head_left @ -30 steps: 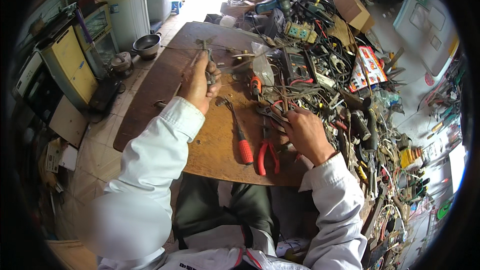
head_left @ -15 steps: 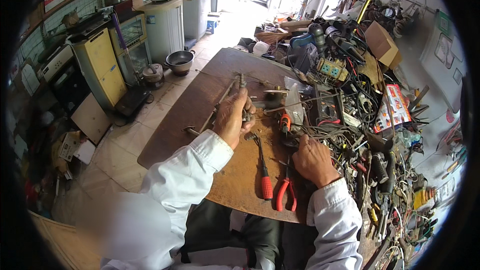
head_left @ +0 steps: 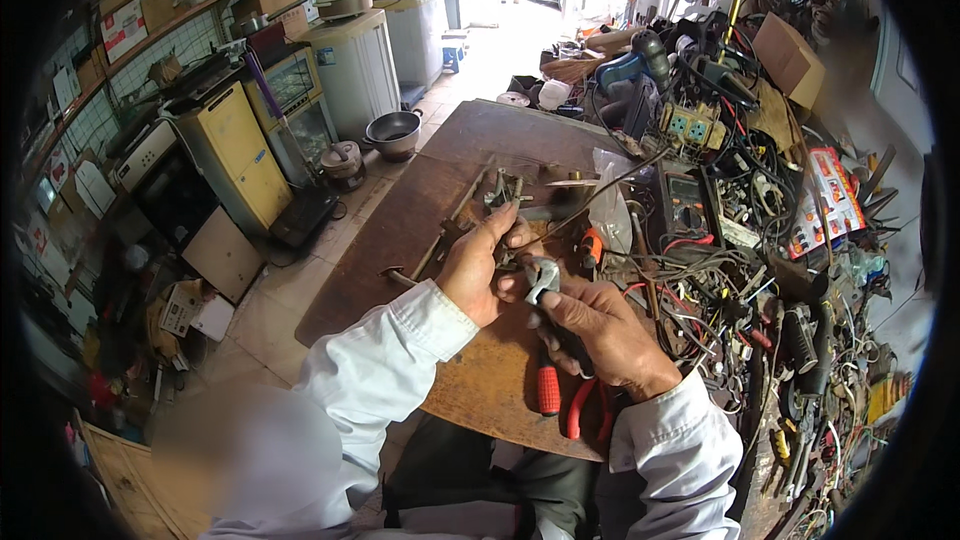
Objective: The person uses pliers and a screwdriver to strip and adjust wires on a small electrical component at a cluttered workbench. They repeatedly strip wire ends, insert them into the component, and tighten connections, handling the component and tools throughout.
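Note:
My left hand [head_left: 480, 265] is closed around a small metal fitting [head_left: 505, 190] with short pipe ends, above the worn wooden table [head_left: 370, 280]. My right hand [head_left: 610, 340] grips an adjustable wrench [head_left: 542, 278], its head close beside the left hand's fingers; whether it touches the fitting I cannot tell. Below the right hand lie a red-handled screwdriver [head_left: 548, 390] and red-handled pliers [head_left: 578, 410], both partly hidden. A metal rod [head_left: 460, 202] lies to the left of the fitting, and an orange-and-black tool [head_left: 591, 248] lies just right of the hands.
A dense heap of cables and tools [head_left: 740, 300] covers the right side, with a multimeter [head_left: 685, 202] and a cardboard box [head_left: 787, 55]. Along the left stand old appliances [head_left: 245, 165] and a pot [head_left: 393, 138] on the tiled floor. A bright doorway is behind.
My right hand has lifted the wrench from beside the heap and moved it left toward my left hand. The fitting in my left hand is now angled differently; the view has tilted up.

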